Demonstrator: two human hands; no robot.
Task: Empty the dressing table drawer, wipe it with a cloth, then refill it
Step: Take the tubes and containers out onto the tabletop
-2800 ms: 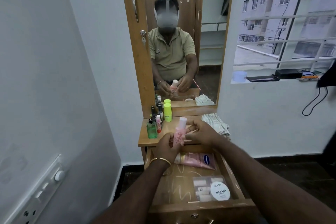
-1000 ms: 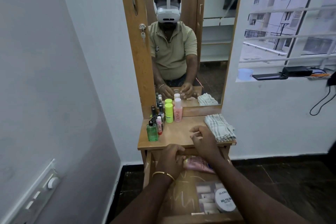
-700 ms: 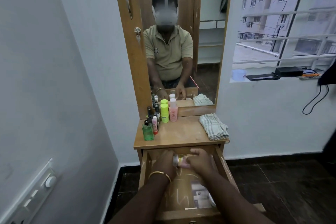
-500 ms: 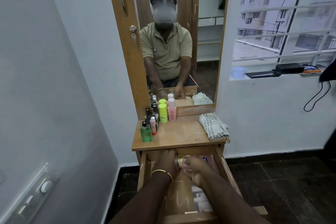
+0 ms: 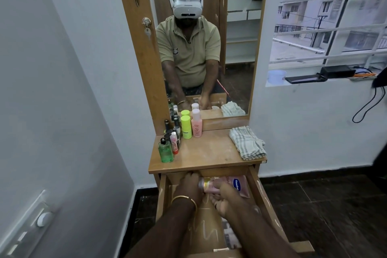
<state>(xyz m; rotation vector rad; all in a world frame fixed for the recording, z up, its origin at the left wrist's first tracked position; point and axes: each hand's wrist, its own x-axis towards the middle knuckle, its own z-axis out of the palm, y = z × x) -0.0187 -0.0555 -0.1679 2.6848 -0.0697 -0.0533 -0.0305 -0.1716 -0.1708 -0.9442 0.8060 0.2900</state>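
A person leans over the open drawer (image 5: 264, 199) of a dressing table, both hands deep at its back end, midway through clearing it out. The left hand (image 5: 189, 184) reaches under the lip of the bench (image 5: 211, 153), fingers bent down at the cap end of a pink lotion tube (image 5: 232, 182); whether it actually grips the tube cannot be told from here. The right hand (image 5: 225, 197) curls around the tube's near side, apparently taking hold. The tube lies crosswise at the rear of the drawer, its flat crimped end toward the right wall.

To lift it cleanly, the better course looks to be a firm hold by one hand around the tube's body, not the soft tail, drawing it forward from under the overhang before raising it. It could then go down among the things already standing on top. More items seem to remain nearer the drawer front, half hidden by the right forearm, so the emptying looks unfinished.

On the bench, a green bottle (image 5: 165, 152), a yellow-green bottle (image 5: 186, 126), a pink bottle (image 5: 196, 124) and small dark bottles cluster at the left rear against the mirror (image 5: 236, 48). A folded checked cloth (image 5: 247, 142) waits at the right edge, untouched. White walls, a barred window (image 5: 326, 27) at right and a dark tiled floor (image 5: 324, 205) frame the scene.
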